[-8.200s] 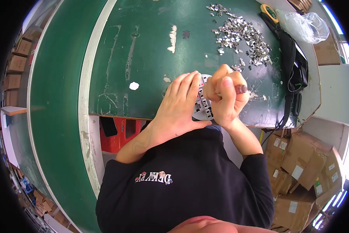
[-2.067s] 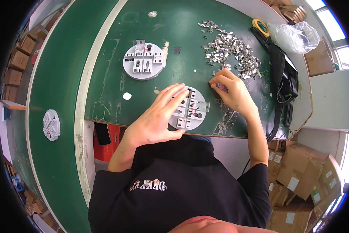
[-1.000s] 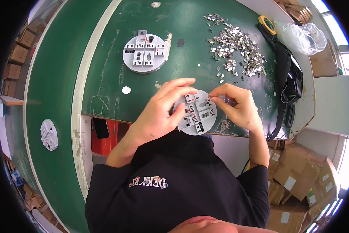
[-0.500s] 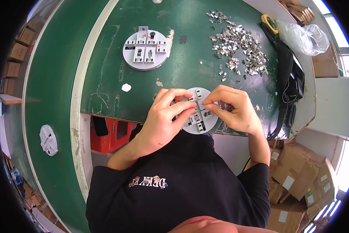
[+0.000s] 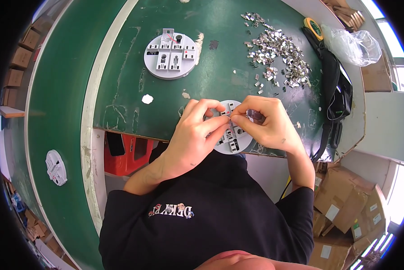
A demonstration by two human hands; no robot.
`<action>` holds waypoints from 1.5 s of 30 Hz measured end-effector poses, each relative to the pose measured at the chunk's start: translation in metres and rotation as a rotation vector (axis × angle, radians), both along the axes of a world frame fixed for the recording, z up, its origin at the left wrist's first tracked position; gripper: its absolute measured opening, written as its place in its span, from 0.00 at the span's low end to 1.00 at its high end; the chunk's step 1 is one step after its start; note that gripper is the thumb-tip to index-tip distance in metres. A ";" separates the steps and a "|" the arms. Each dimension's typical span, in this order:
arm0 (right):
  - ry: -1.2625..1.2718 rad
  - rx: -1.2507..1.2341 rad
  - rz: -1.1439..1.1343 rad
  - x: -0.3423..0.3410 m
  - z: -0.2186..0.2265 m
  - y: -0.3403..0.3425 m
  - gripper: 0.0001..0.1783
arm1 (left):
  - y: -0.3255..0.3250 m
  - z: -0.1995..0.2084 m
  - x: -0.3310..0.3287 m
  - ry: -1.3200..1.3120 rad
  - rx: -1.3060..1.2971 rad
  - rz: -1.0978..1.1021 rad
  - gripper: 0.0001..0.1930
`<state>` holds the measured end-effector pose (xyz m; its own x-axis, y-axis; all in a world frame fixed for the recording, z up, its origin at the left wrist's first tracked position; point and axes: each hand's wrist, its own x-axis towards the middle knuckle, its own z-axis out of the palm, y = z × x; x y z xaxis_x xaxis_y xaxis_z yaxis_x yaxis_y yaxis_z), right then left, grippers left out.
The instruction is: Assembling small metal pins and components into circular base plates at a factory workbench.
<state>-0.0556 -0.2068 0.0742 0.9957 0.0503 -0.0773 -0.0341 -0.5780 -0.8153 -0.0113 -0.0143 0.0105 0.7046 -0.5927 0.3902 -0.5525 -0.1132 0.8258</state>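
A round light-grey plastic base point(image 5: 233, 147) with raised blocks and slots lies at the near table edge, partly hidden by my fingers. My left hand point(image 5: 196, 128) comes over its left side, thumb and fingertips pinched together near the middle. From the right, my right hand point(image 5: 269, 121) pinches at the same spot, its fingertips meeting those of the left. Whatever sits between the fingertips is too small and covered to name. A second such base point(image 5: 170, 72), with a black round part and a red wire, rests farther back on the left.
A heap of small shiny metal clips point(image 5: 278, 51) spreads over the back right of the green table point(image 5: 211, 85). Beside it are a black bag point(image 5: 339, 85), a yellow tape roll point(image 5: 313, 28) and a clear plastic bag point(image 5: 357, 47). Another grey base point(image 5: 56, 168) lies on the left green surface.
My right hand has shifted slightly left, bringing its fingertips against those of my left hand above the base. My left hand has moved slightly right.
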 end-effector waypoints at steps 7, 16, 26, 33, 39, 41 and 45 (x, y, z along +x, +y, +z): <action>0.015 -0.027 -0.010 -0.001 0.004 0.001 0.02 | -0.001 -0.001 0.001 0.004 -0.012 -0.005 0.08; -0.260 -0.181 0.188 -0.006 -0.011 -0.006 0.08 | 0.004 -0.003 0.002 0.067 -0.049 -0.019 0.08; -0.480 -0.437 0.331 -0.008 -0.022 -0.002 0.14 | 0.006 -0.008 0.001 0.063 -0.080 0.002 0.08; -0.480 -0.501 0.428 -0.006 -0.021 0.002 0.16 | 0.006 -0.009 0.003 0.039 -0.092 0.000 0.09; -0.413 -0.541 0.473 -0.005 -0.018 0.004 0.09 | 0.008 -0.015 0.004 0.043 -0.077 -0.030 0.11; -0.379 -0.449 0.408 -0.005 -0.016 0.005 0.07 | 0.012 -0.014 0.005 0.039 -0.065 -0.041 0.15; -0.265 -0.167 0.216 -0.003 -0.008 0.007 0.05 | 0.018 -0.011 0.003 0.032 -0.023 -0.074 0.28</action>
